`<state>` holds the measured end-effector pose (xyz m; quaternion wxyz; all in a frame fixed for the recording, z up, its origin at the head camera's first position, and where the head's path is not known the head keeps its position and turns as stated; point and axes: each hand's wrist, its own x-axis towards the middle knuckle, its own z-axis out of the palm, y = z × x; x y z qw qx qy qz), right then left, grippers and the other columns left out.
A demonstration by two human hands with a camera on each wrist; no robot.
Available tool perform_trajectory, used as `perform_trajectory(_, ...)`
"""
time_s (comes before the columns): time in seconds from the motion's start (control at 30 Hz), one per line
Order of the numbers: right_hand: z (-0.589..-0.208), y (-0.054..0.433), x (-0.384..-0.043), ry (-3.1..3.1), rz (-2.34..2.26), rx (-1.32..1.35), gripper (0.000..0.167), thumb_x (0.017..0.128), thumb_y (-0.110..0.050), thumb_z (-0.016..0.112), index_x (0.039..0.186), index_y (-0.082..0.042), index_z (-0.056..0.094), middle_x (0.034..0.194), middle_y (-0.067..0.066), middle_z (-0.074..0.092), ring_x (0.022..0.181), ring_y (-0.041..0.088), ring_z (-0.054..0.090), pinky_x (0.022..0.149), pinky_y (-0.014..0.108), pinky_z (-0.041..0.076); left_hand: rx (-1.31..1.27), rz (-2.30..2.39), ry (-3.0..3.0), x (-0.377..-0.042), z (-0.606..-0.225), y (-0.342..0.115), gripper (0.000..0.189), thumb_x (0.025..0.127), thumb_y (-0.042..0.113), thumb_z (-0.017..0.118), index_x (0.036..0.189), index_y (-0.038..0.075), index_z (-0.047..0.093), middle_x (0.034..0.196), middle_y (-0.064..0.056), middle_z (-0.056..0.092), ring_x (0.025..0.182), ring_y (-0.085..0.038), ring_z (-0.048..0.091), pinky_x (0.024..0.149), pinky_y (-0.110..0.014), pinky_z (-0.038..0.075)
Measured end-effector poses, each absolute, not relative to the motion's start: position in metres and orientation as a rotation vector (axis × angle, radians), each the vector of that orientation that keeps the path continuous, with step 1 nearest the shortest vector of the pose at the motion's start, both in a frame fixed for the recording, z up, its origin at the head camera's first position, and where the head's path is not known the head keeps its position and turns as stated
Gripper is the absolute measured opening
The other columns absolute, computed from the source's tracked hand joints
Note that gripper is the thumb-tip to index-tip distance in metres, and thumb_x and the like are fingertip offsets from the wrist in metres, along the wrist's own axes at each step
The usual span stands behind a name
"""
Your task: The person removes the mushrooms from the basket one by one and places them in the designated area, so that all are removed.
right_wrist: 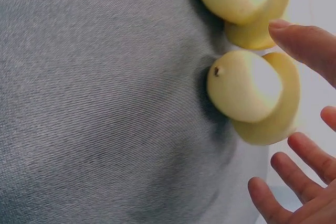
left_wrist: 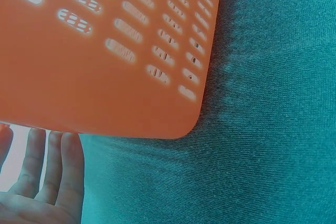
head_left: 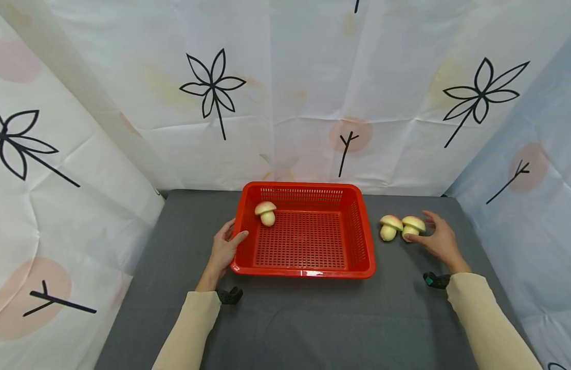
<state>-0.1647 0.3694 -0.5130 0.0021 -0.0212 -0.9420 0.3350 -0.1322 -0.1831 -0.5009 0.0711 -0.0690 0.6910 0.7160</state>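
A red plastic basket [head_left: 300,241] with slotted walls sits in the middle of the table. My left hand [head_left: 224,248] holds its left rim, thumb over the edge and fingers along the outer side; the left wrist view shows those fingers [left_wrist: 71,166] against the basket wall [left_wrist: 105,103]. Inside the basket, at the back left, lies one toy mushroom [head_left: 266,213]. Two more mushrooms stand side by side to the right: a left one [head_left: 389,227] and a right one [head_left: 412,227]. Around the right mushroom [right_wrist: 244,87] my right hand [head_left: 439,240] is spread, thumb and fingers on opposite sides.
A dark grey cloth covers the table [head_left: 285,324]. White fabric with flower and twig drawings hangs behind [head_left: 304,103] and along both sides. Each wrist wears a black band, the left band [head_left: 229,295] lying close to the basket's front left corner.
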Motion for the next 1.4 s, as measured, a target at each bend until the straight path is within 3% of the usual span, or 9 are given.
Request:
perform_trajectory(0.5,-0.486,0.350,-0.164,-2.886,1.022,0.069,0.091,0.086,-0.026,0.084,0.155,0.003,0.032,0.143,0.037,0.039,0.129,0.056,0.037,0.097,0.073,0.034,-0.208,2.156,2.073,-0.133,-0.501,-0.183,0.062,0.100,0.009,0.066,0.154,0.004,0.037,0.146,-0.027,0.048,0.129,-0.050,0.051,0.102,-0.063,0.045)
perform_trajectory(1.13,-0.462,0.310,-0.171,-2.815,1.095,0.269,0.087,0.082,-0.024,0.087,0.150,0.003,0.040,0.143,0.031,0.043,0.131,0.048,0.041,0.101,0.068,0.038,-0.212,2.148,2.077,-0.133,-0.503,-0.184,0.061,0.100,0.010,0.066,0.154,0.005,0.038,0.146,-0.027,0.048,0.129,-0.048,0.051,0.102,-0.061,0.046)
perform_trajectory(1.4,-0.456,0.291,-0.177,-2.768,1.095,0.369,0.087,0.077,-0.019,0.090,0.148,0.002,0.044,0.140,0.030,0.049,0.128,0.046,0.044,0.096,0.065,0.041,-0.213,2.151,2.070,-0.133,-0.504,-0.184,0.060,0.100,0.008,0.065,0.154,0.004,0.038,0.147,-0.028,0.047,0.130,-0.049,0.051,0.102,-0.061,0.046)
